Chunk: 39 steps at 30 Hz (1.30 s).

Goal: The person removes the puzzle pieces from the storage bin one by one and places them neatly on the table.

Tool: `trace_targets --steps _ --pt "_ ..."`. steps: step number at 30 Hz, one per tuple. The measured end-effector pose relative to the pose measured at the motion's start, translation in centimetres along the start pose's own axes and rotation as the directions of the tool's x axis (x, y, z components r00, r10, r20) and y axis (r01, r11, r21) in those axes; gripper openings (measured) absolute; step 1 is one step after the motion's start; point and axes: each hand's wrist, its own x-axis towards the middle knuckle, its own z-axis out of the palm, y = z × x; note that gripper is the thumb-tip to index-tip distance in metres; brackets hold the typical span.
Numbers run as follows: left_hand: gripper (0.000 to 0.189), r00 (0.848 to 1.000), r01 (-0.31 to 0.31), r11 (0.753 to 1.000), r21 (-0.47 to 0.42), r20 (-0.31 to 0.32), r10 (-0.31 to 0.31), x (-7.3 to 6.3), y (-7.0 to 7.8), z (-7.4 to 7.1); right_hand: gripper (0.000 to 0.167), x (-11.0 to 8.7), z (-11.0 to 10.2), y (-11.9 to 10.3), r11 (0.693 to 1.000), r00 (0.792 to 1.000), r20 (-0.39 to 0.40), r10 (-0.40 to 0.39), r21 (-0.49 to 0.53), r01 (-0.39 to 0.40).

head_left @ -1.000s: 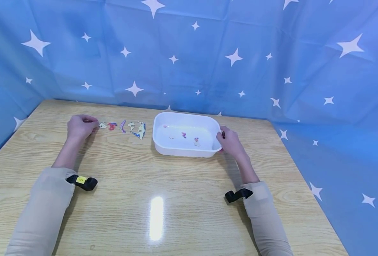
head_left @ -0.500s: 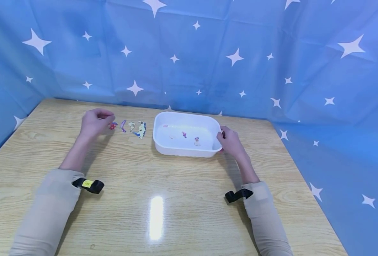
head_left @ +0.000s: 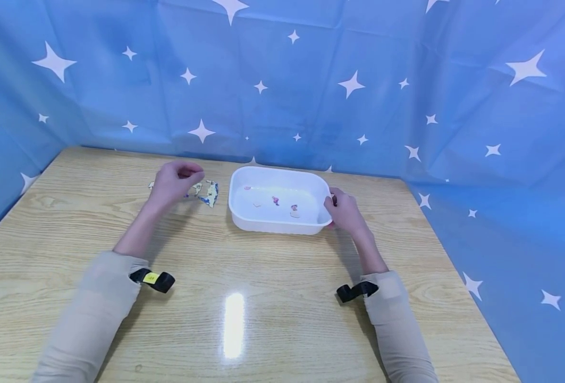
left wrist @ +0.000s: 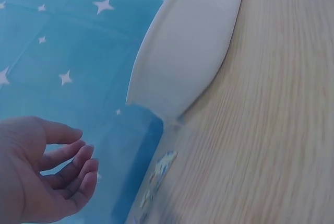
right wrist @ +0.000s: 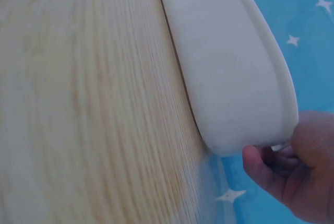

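My left hand (head_left: 169, 183) hovers over a row of small flat, irregular, coloured pieces (head_left: 210, 194) on the wooden table, covering some of them in the head view. Its fingers are loosely curled in the left wrist view (left wrist: 57, 172), and nothing shows between them. At the row's left end, one pale piece (head_left: 151, 185) peeks out beside the hand. To the right stands a white plastic basin (head_left: 277, 227) with several small pieces, such as a pinkish one (head_left: 275, 200), on its floor. My right hand (head_left: 343, 210) grips the basin's right end, fingers at the rim in the right wrist view (right wrist: 292, 172).
The wooden table (head_left: 282, 276) reaches back to a blue curtain (head_left: 282, 80) with white stars. Black wrist cameras (head_left: 153, 279) sit on both sleeves. A bright light reflection lies on the table's front half.
My left hand has moved right along the row of pieces, uncovering the left end and hiding the middle ones. The right hand and the basin have stayed in place.
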Motion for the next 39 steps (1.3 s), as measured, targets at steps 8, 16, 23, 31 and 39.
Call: trace_targets --steps 8,16,23,31,39 --pt "0.026 0.997 -0.034 0.999 -0.028 0.069 0.036 0.3 1.9 2.9 0.046 0.0 -0.1 0.0 1.0 1.0 0.003 -0.003 -0.004 0.004" --pt "0.023 0.985 -0.067 0.995 -0.068 0.155 0.076 0.2 4.1 6.1 0.045 0.1 -0.1 0.3 1.0 1.0 -0.014 -0.01 -0.013 0.01" --pt "0.024 0.977 -0.083 0.996 -0.045 0.193 0.09 0.7 4.8 8.5 0.045 0.2 0.0 0.4 1.0 1.0 -0.01 -0.014 -0.019 0.013" --pt "0.029 0.962 0.015 0.998 0.057 0.27 -0.03 1.6 5.5 11.1 0.046 0.2 0.0 0.4 1.0 1.0 -0.004 -0.012 -0.022 0.011" --pt "0.039 0.937 0.121 0.971 0.207 0.297 -0.181 2.6 5.8 12.4 0.046 0.3 -0.1 0.4 1.0 1.0 0.001 0.002 -0.017 -0.002"
